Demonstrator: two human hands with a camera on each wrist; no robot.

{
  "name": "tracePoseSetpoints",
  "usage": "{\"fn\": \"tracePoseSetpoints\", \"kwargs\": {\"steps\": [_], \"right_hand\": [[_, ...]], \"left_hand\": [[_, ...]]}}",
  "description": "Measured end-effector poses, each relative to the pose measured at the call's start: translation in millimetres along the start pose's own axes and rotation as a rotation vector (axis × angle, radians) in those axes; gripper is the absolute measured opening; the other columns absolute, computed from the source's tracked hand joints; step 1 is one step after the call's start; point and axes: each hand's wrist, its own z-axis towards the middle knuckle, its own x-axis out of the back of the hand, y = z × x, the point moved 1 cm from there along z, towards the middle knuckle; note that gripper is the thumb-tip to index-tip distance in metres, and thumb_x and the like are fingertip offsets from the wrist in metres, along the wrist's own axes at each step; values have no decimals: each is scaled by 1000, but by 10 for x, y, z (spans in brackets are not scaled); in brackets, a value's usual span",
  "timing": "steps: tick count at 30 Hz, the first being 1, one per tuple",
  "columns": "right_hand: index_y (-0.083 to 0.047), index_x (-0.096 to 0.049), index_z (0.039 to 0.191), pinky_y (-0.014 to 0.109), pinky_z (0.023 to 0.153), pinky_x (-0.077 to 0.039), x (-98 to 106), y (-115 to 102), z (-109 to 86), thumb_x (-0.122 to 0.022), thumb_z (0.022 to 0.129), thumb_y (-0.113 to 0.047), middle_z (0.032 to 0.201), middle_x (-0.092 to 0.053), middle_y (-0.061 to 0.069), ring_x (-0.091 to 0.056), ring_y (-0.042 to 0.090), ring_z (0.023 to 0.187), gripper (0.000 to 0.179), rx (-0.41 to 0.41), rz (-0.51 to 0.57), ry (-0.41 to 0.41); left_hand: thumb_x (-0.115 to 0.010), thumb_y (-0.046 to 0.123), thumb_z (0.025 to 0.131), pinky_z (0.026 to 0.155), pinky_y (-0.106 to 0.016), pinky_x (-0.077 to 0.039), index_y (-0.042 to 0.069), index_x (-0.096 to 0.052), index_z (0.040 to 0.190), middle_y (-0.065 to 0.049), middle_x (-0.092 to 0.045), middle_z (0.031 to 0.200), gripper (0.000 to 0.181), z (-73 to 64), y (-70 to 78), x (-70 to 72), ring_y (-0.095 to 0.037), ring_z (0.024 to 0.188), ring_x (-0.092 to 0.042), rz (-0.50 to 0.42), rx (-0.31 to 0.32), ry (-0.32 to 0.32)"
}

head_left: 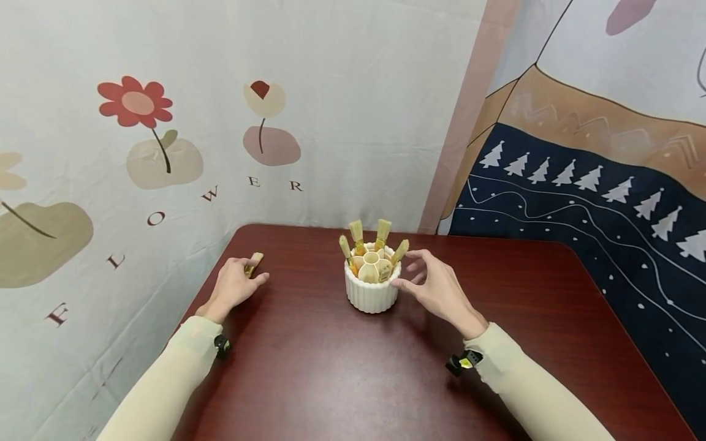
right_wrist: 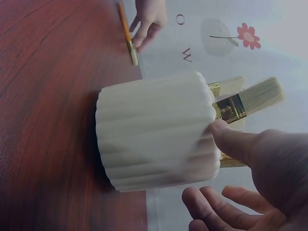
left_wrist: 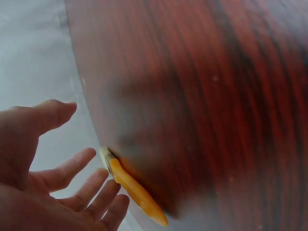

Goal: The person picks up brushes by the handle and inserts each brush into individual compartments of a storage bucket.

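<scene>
A yellow-handled paintbrush (left_wrist: pixel 137 192) lies along the table's left edge, its pale bristles toward the far side. Over it hovers my left hand (head_left: pixel 233 283), thumb and fingers spread with nothing between them; the hand hides most of the handle in the head view. A white ribbed round holder (head_left: pixel 372 297) stands near the table's back edge, with several paintbrushes (head_left: pixel 383 229) upright in its petal-shaped compartments, bristles up. Beside the holder's right side is my right hand (head_left: pixel 438 285). Its thumb tip (right_wrist: pixel 221 125) is right at the rim, and the other fingers are loosely bent, apart from the wall.
The dark red wooden table (head_left: pixel 325 373) has rounded back corners. Behind it and on the left hangs a pale cloth (head_left: pixel 353 110) with flowers and letters; a navy cloth with white trees (head_left: pixel 562 196) hangs on the right. Each wrist wears a black strapped device (head_left: pixel 223 346).
</scene>
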Motion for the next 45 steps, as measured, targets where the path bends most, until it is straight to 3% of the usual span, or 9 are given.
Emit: {"fn": "tracePoseSetpoints", "kwargs": {"steps": [5, 15, 19, 20, 23, 26, 30, 36, 45], "right_hand": [[-12, -66, 158, 39, 82, -69, -15, 3, -3, -98, 98, -37, 126, -85, 12, -84, 22, 99, 72, -6, -8, -27], [-12, -69, 156, 35, 79, -66, -72, -15, -4, -96, 100, -37, 131, -85, 10, -82, 19, 98, 67, 7, -1, -52], [-11, -70, 154, 33, 78, -65, -80, -13, -10, -95, 101, -36, 131, -84, 10, -81, 18, 97, 64, 11, 0, -49], [-10, -70, 154, 32, 78, -64, -79, -13, -11, -95, 101, -36, 131, -84, 11, -81, 18, 97, 64, 13, 0, -47], [-9, -70, 152, 32, 77, -64, -79, -16, -18, -95, 101, -35, 132, -84, 12, -81, 19, 96, 62, 18, 0, -39], [-9, -70, 153, 32, 77, -64, -79, -16, -24, -95, 102, -35, 132, -84, 12, -81, 19, 96, 63, 19, -4, -39], [-9, -69, 153, 32, 78, -65, -74, -21, -23, -95, 101, -35, 132, -85, 11, -81, 19, 96, 64, 16, -10, -47], [-11, -73, 149, 34, 79, -65, -36, -2, 7, -96, 100, -36, 128, -86, 9, -82, 18, 97, 60, 38, -14, -53], [-4, -70, 154, 46, 91, -72, 73, 112, 168, -93, 103, -27, 151, -75, 20, -85, 30, 109, 61, 68, 18, -132]], "left_hand": [[-84, 34, 105, 122, -69, -52, -8, -76, 145, -41, -64, 153, 58, 28, -65, -24, -59, 149, -57, -35, -24, 3], [-85, 28, 108, 123, -70, -53, -4, -76, 147, -35, -64, 158, 52, 3, 16, -49, -55, 147, -63, -56, -83, -67], [-88, 27, 103, 114, -65, -60, 0, -81, 141, -30, -71, 152, 47, 9, 29, -66, -51, 136, -70, -67, -151, -59], [-90, 30, 102, 110, -57, -62, 3, -83, 139, -25, -74, 149, 46, 40, -34, -88, -45, 131, -74, -97, -187, -48], [-92, 28, 100, 103, -52, -63, 6, -85, 136, -23, -78, 142, 42, 44, -32, -96, -40, 120, -76, -120, -212, -56], [-91, 25, 102, 105, -52, -63, 9, -85, 137, -20, -79, 140, 39, 44, -16, -105, -38, 120, -78, -135, -201, -87], [-89, 17, 104, 112, -60, -61, 7, -83, 141, -23, -80, 141, 39, 6, 108, -90, -42, 126, -79, -105, -176, -114], [-88, 14, 105, 109, -58, -63, 2, -79, 144, -26, -81, 140, 42, -5, 143, -68, -42, 124, -81, -109, -160, -66], [-88, 17, 105, 104, -59, -61, 0, -81, 140, -26, -82, 127, 39, 22, 91, -87, -41, 116, -78, -45, -130, -41]]}}
